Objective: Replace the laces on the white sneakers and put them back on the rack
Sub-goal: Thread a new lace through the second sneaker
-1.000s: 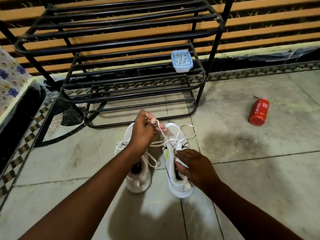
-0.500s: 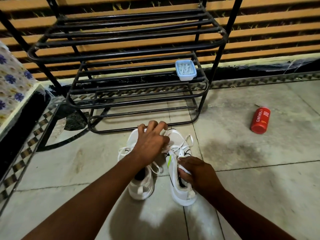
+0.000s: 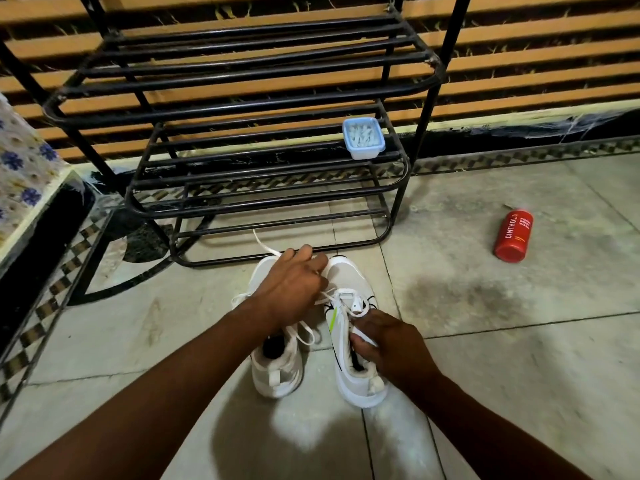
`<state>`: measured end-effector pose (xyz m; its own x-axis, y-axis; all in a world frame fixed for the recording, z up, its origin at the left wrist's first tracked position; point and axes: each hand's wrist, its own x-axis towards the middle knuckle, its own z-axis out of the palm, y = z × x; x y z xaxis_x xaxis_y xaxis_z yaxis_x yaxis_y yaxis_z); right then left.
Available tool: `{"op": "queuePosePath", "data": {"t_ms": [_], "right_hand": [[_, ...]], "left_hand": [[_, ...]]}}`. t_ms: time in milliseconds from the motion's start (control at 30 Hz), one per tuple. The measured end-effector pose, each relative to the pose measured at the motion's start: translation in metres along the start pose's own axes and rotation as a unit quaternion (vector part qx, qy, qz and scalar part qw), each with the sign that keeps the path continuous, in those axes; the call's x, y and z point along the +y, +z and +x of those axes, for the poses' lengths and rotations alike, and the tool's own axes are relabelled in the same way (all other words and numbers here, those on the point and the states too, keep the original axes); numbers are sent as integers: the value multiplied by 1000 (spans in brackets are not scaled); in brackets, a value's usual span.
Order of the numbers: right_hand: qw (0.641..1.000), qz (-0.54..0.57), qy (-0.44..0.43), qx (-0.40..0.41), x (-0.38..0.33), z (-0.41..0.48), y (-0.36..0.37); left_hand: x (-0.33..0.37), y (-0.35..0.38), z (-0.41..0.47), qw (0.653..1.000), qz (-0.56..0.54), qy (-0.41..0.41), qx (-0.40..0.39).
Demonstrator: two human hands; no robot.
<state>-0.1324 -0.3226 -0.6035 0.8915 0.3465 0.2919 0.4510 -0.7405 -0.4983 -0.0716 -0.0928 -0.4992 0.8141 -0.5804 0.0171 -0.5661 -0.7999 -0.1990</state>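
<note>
Two hands work apart over the white sneakers (image 3: 349, 277) on the tiled floor (image 3: 502, 358). The left hand (image 3: 291, 289) curls round a loose white lace (image 3: 265, 244) above the toes, and the right hand (image 3: 388, 344) grips the right-side shoe's collar. Just beyond stands the black rack (image 3: 242, 109), with a small blue box (image 3: 363, 138) on it. A red bottle (image 3: 512, 235) lies well right.

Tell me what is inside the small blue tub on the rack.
The blue tub on the black rack holds a heap of small white pieces, too small to identify. Its bottom is covered by them.
</note>
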Motion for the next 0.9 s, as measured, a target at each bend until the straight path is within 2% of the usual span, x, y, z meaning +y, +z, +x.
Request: {"op": "queuePosePath", "data": {"t_ms": [100,167,200,233,267,300,367,433,567,633,767,900], "right_hand": [[1000,5,4,-11,3,-1,1],[1000,10,5,-8,4,-2,2],[1000,10,3,-3,4,-2,2],[1000,8,1,4,4,-2,2],[1000,7,-1,9,3,-2,2],[1000,5,-3,13,2,-2,2],[1000,-4,-7,22,2,-3,4],[999,-17,-11,29,1,-3,7],[999,-29,-11,35,-2,-1,6],[999,-28,-6,31,-3,-1,5],[999,-23,7,22,-4,-2,3],[1000,-17,4,22,-7,-1,1]], "left_hand": [[5,3,2,989,-104,-64,87],[10,1,3,950,-246,-128,141],[11,-2,3,903,-369,-163,146],[14,-6,3,838,-491,-185,150],[15,-7,4,788,-560,-197,162],[14,-8,4,776,-572,-206,170],[10,-8,4,837,-489,-196,149],[10,-2,8,895,-400,-172,97],[16,14,13,941,-294,-167,3],[20,17,12,949,-259,-181,-15],[24,22,11,941,-260,-205,-70],[26,28,9,915,-297,-257,-94]]}}
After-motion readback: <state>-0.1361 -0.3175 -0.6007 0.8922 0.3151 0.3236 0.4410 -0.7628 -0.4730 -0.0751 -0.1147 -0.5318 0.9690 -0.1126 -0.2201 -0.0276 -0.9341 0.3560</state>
